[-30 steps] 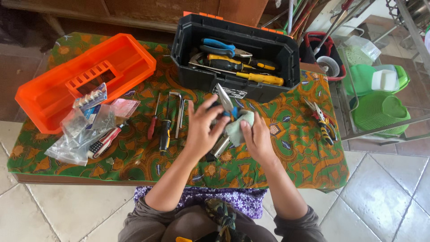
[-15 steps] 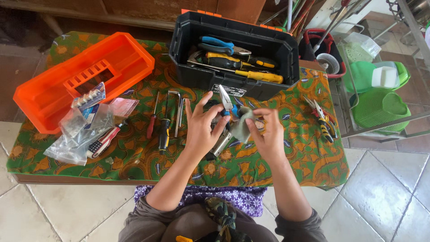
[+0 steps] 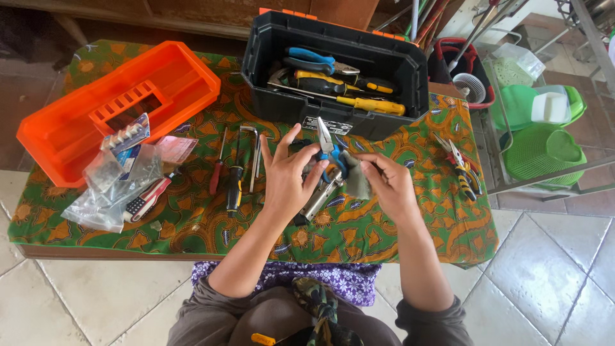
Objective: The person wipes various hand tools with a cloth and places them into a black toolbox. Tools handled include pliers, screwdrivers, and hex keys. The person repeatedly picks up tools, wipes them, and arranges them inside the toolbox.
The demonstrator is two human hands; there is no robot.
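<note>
1. The left hand (image 3: pixel 289 182) grips blue-handled pliers (image 3: pixel 328 154), fingers partly spread, the nose pointing away from the person.
2. The right hand (image 3: pixel 387 186) pinches a grey cloth (image 3: pixel 357 181) against the pliers.
3. Both are held just above the patterned worktop (image 3: pixel 384 224), in front of the black toolbox (image 3: pixel 339 70).
4. Screwdrivers (image 3: pixel 234 182) lie to the left; further left stands an orange tray (image 3: pixel 77 128).

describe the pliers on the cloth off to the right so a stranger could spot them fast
Start at the black toolbox at the back of the patterned cloth. Go to the cloth's right edge, past the right hand: the pliers lie there alone, with yellow-and-black handles, unlike the blue-handled ones by the left hand.
</note>
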